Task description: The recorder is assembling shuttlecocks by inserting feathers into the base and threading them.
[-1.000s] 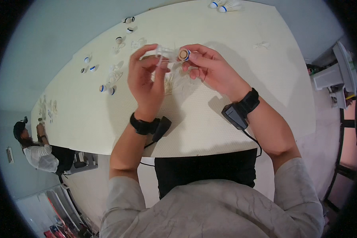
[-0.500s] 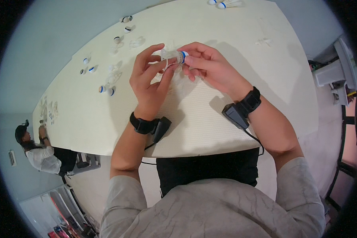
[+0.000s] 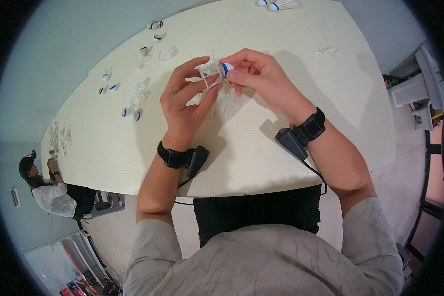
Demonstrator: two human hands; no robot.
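Gripping clear frame w/ L fingers, blue-banded cap w/ R fingers; cap's tan end hidden, vis. 1s ago.

Blue-grey wall, pale floor

A grey short-sleeved shirt with faint darker streaks, black bottoms, and black wrist straps, each bearing a boxy dark module with a thin cable.

Blue-banded cap now side-on, agst clear plastic frame; prev apart, tan end showing
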